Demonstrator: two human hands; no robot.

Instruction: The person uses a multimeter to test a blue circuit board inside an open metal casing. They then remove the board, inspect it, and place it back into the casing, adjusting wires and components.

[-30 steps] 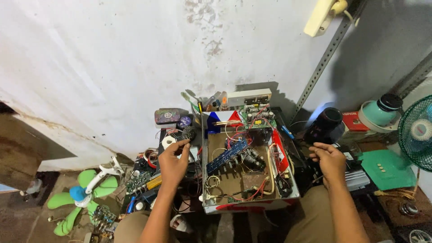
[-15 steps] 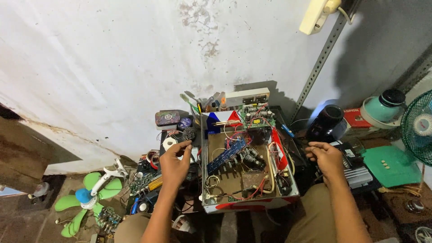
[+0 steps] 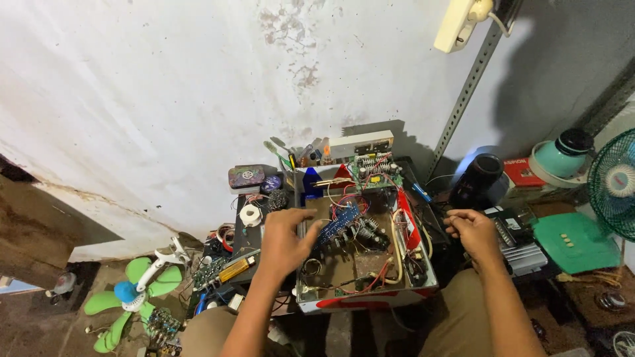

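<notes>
The left hand (image 3: 286, 239) rests on the left wall of an opened amplifier chassis (image 3: 317, 304), fingers curled over the edge as if to steady the box — closed on the rim rather than on any loose part. The chassis sits between the person's knees, lid off, so its blue circuit board (image 3: 337, 225), red wires and yellow cable lie exposed. The right hand (image 3: 473, 233) hovers just beside the right wall, fingers loosely bent and holding nothing that I can see. Clutter hems the box in: a ribbed metal heat sink (image 3: 519, 248) and a black speaker (image 3: 479, 180) on the right, a tape roll (image 3: 251, 215) and a green fan blade (image 3: 126, 297) on the left.
</notes>
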